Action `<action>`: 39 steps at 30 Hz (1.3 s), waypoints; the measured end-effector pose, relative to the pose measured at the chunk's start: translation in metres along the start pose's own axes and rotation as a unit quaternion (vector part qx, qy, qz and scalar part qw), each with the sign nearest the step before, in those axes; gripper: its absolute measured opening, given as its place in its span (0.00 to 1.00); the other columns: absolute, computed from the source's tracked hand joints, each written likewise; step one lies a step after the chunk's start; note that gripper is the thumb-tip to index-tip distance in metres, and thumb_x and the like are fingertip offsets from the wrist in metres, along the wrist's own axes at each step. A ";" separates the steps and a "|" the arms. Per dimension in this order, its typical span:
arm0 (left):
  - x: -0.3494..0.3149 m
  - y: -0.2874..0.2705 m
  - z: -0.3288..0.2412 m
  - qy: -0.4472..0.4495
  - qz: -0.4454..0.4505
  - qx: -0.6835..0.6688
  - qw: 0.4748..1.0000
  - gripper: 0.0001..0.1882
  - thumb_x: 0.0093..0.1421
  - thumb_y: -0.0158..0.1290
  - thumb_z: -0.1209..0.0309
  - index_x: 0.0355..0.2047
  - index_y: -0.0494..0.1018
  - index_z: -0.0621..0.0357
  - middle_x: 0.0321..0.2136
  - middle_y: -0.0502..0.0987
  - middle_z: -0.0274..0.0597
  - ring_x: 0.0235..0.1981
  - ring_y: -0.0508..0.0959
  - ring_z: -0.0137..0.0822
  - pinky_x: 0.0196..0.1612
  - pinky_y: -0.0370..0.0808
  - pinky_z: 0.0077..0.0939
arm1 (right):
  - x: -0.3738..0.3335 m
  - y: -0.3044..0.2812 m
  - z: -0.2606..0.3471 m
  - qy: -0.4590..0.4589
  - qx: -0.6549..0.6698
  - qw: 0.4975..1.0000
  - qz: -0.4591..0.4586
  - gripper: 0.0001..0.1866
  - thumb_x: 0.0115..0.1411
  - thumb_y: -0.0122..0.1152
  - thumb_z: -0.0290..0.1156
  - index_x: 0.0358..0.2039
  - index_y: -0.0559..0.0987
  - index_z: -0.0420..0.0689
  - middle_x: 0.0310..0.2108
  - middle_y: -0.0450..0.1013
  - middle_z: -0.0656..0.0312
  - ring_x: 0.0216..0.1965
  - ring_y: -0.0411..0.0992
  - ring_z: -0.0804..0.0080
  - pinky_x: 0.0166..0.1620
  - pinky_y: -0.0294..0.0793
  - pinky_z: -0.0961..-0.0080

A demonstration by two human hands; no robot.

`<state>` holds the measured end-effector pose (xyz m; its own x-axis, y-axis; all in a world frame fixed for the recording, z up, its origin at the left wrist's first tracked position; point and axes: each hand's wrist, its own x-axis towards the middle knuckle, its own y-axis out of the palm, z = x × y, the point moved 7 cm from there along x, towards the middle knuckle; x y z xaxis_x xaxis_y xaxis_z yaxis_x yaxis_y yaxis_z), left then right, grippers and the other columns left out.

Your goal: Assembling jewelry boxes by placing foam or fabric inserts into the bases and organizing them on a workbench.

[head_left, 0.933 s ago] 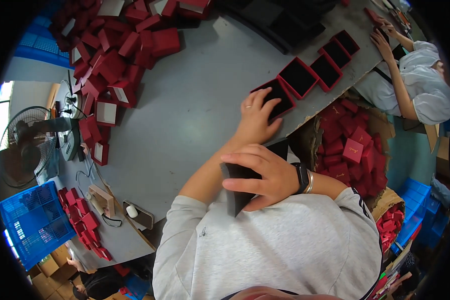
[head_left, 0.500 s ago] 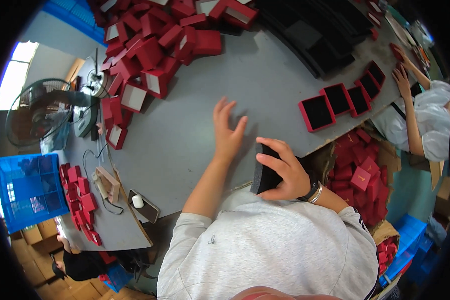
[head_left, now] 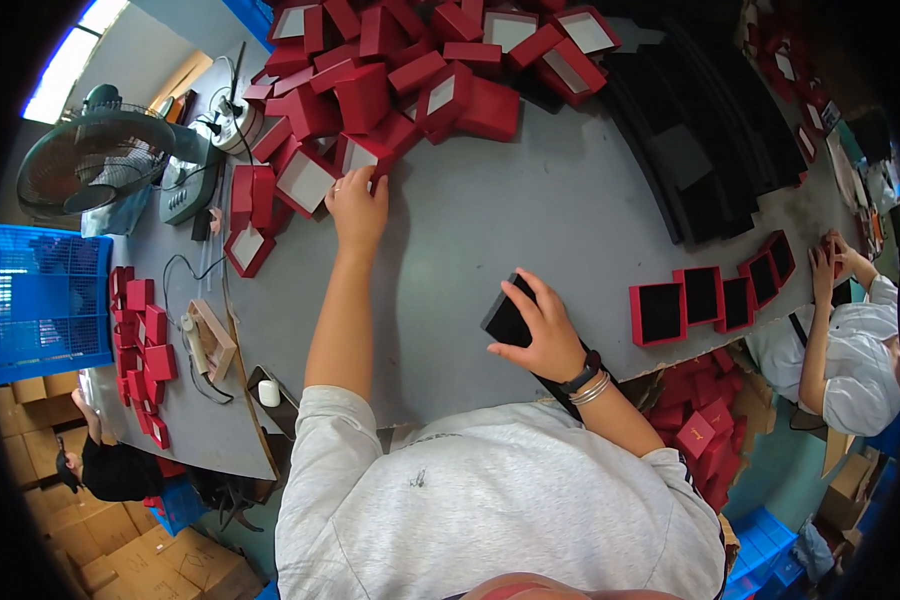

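My left hand (head_left: 360, 210) reaches into the near edge of a heap of red boxes. Its fingers are bent and closed on the edge of an open red box (head_left: 363, 153) with a white inside; the fingertips are partly hidden. Over the grey table (head_left: 440, 240), close to my body, my right hand (head_left: 548, 335) grips a black foam block (head_left: 508, 320) between thumb and fingers. To the right stand several red boxes filled with black foam (head_left: 659, 313) in a crooked row.
Long black foam strips (head_left: 685, 150) lie at the back right. A fan (head_left: 100, 165) and a blue crate (head_left: 45, 300) are on the left, near small red boxes (head_left: 155, 362). A carton of red boxes (head_left: 705, 430) sits below the right edge. A co-worker (head_left: 840, 340) handles something red.
My left hand has gone forward and left from mid-table to the red boxes. My right hand has moved slightly forward with the foam block, which is now tilted differently. The whole view has shifted.
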<state>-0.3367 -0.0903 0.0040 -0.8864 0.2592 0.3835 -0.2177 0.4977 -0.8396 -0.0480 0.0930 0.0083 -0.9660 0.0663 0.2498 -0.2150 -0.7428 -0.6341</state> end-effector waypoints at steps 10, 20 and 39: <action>-0.138 -0.081 -0.077 0.149 0.280 -0.045 0.947 0.17 0.54 0.65 0.68 0.44 0.79 0.55 0.40 0.80 0.40 0.47 0.78 0.42 0.64 0.62 0.48 | 0.018 0.007 -0.007 0.007 -0.110 0.990 0.083 0.35 0.58 0.69 0.45 0.63 0.71 0.47 0.68 0.58 0.45 0.68 0.58 0.47 0.66 0.60 0.52; -0.053 -0.076 0.003 0.059 0.044 0.037 0.997 0.33 0.53 0.68 0.62 0.59 0.73 0.46 0.57 0.73 0.41 0.61 0.69 0.46 0.69 0.56 0.49 | 0.250 -0.017 -0.031 -0.116 -0.284 0.946 -0.104 0.32 0.55 0.69 0.33 0.61 0.72 0.59 0.67 0.60 0.49 0.67 0.58 0.44 0.63 0.62 0.44; -0.202 -0.136 -0.026 0.113 0.217 0.027 0.969 0.33 0.50 0.67 0.71 0.58 0.73 0.43 0.47 0.77 0.36 0.50 0.77 0.40 0.67 0.58 0.56 | 0.076 -0.048 0.056 -0.071 -0.128 0.989 -0.003 0.09 0.55 0.69 0.33 0.31 0.78 0.43 0.35 0.76 0.54 0.39 0.75 0.51 0.42 0.74 0.58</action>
<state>-0.1173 -0.1888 0.0511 -0.7881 0.6127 0.0582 0.1300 0.2582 -0.9573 -0.1028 0.0965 0.0984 -0.9386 -0.0381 0.3428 -0.2671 -0.5485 -0.7924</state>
